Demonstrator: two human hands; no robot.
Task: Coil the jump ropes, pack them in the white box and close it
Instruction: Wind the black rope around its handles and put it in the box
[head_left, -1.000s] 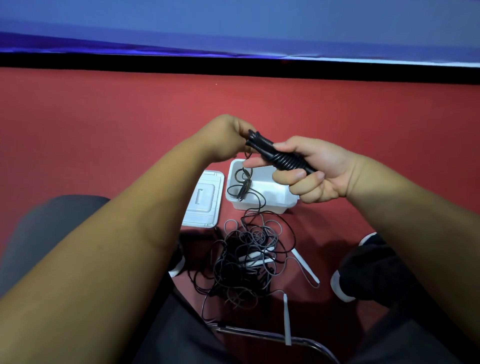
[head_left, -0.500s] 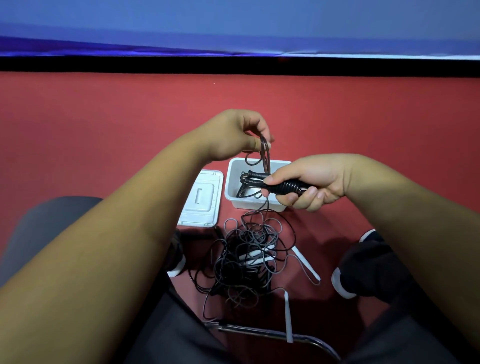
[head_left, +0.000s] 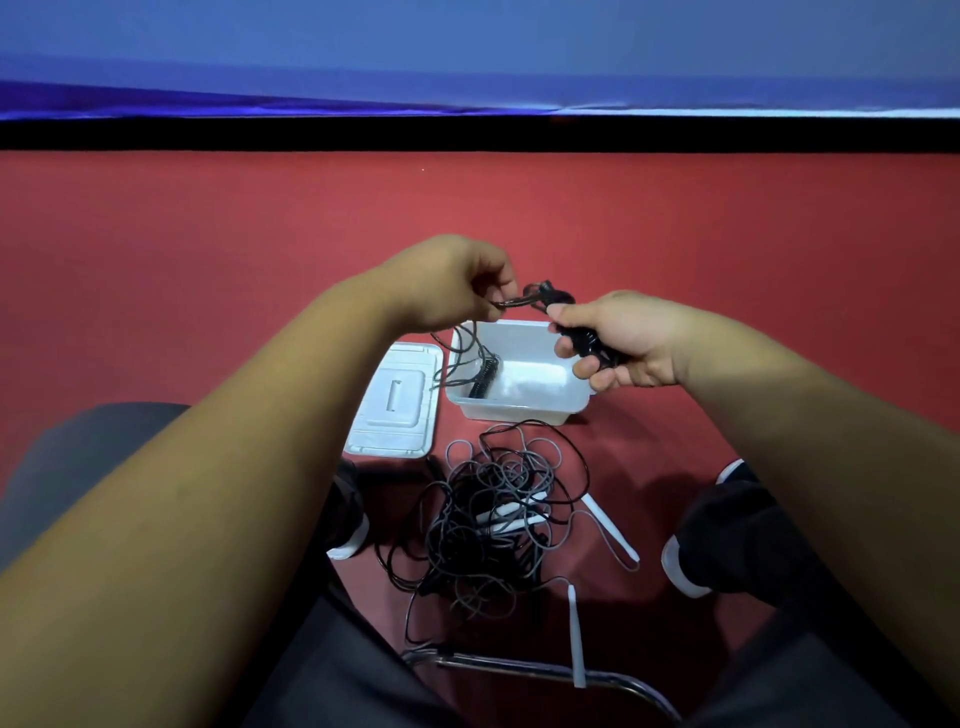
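My right hand (head_left: 615, 343) grips the black handles of a jump rope (head_left: 587, 340), held above the open white box (head_left: 519, 408) on the red floor. My left hand (head_left: 457, 280) pinches a loop of that rope's black cord (head_left: 519, 302) just left of the handles. More cord hangs down from it into the box's left side. Another black coiled piece (head_left: 483, 376) lies inside the box. A tangle of black and grey ropes (head_left: 493, 519) with white handles lies on the floor in front of the box.
The box's white lid (head_left: 395, 410) lies flat on the floor to the box's left. Black shoes (head_left: 717, 535) stand either side of the tangle. A metal chair rail (head_left: 519, 667) crosses below. Red floor stretches back to a black strip and a blue wall.
My right hand has risen from the box with the black handles. My left hand has lowered and turned the pinched cord loop sideways towards the handles.
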